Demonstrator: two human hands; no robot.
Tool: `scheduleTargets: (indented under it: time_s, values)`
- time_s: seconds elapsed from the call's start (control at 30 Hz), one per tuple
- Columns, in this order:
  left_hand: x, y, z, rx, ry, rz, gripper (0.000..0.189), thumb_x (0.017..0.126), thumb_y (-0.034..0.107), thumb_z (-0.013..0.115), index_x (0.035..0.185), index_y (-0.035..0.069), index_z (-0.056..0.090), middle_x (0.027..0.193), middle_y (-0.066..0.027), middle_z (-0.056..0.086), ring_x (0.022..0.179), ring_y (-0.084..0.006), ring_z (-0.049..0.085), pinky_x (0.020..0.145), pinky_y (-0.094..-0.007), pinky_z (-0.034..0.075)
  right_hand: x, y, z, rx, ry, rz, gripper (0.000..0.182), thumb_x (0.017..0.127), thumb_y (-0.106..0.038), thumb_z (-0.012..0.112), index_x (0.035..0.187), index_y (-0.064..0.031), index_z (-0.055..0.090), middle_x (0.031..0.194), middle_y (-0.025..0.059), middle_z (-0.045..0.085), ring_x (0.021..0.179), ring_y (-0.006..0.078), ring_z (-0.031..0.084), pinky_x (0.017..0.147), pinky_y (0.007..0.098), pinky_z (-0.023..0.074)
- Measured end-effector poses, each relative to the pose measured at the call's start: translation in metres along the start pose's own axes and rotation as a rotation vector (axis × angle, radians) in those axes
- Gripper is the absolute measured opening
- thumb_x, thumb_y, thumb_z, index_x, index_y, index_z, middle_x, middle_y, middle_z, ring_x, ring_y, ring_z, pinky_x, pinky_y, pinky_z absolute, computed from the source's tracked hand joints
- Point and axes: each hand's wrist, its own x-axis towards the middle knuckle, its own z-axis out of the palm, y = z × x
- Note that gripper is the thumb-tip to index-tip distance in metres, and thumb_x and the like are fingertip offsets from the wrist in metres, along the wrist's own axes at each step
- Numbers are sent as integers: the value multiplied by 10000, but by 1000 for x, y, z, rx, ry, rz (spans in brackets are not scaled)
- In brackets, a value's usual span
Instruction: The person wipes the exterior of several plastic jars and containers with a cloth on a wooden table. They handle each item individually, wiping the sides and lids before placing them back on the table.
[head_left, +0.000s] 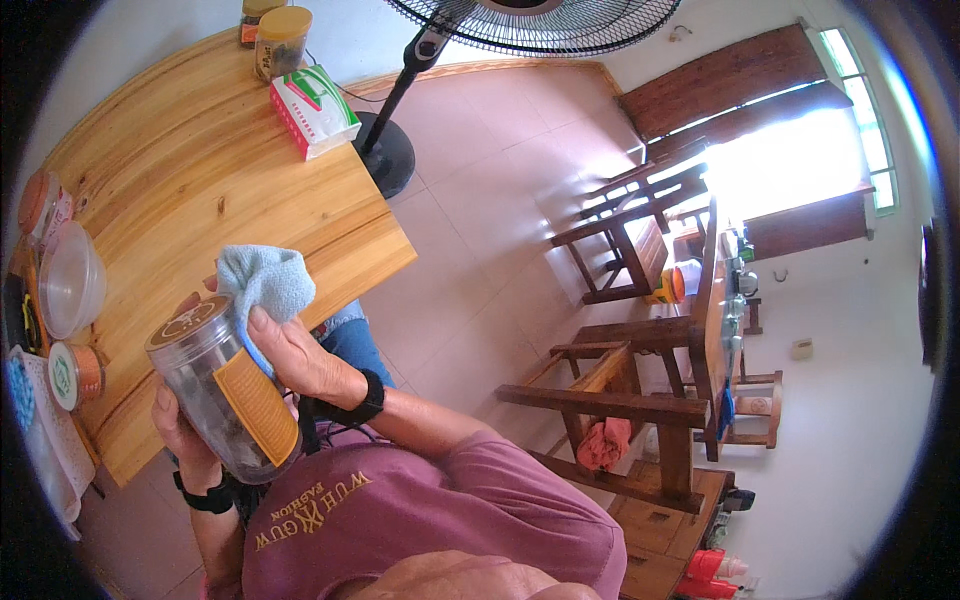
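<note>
A clear plastic jar (202, 409) with an orange label and a brown lid (189, 322) is held tilted in front of my chest, near the table's front edge. My left hand (182, 433) grips the jar from its left side; a black band is on the wrist. In my right hand (306, 360), also with a black wristband, is a light blue cloth (268, 281), bunched up beside the lid, with part of it lying along the jar's upper side. Some fingers are hidden behind the lid and cloth. The jar's content is dark and unclear.
The wooden table (225, 172) bears a tissue pack (315, 112), yellow-lidded jars (281, 45), clear plastic bowls (71, 281) and a round container (75, 375). A standing fan (386, 154) stands beyond its corner. Wooden chairs (615, 409) are at the right.
</note>
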Motion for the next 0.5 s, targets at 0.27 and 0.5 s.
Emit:
scheduleTargets:
  time_s: [0.27, 0.5]
  values:
    - [8, -6, 18, 240, 102, 255, 679, 971, 517, 400, 1445, 38, 318, 1426, -90, 421, 1282, -229, 429, 1071, -385, 350, -7, -4, -4, 105, 0, 127, 527, 1044, -353, 323, 1422, 15, 331, 1415, 79, 406, 1326, 197, 340, 1110, 331, 255]
    - [47, 34, 72, 583, 187, 559, 775, 903, 519, 536, 1427, -11, 323, 1345, -132, 474, 1216, -217, 483, 1020, -349, 389, -10, -9, -7, 16, 40, 129, 513, 1004, -284, 409, 1402, 31, 334, 1366, 104, 434, 1263, 211, 401, 1067, 349, 317]
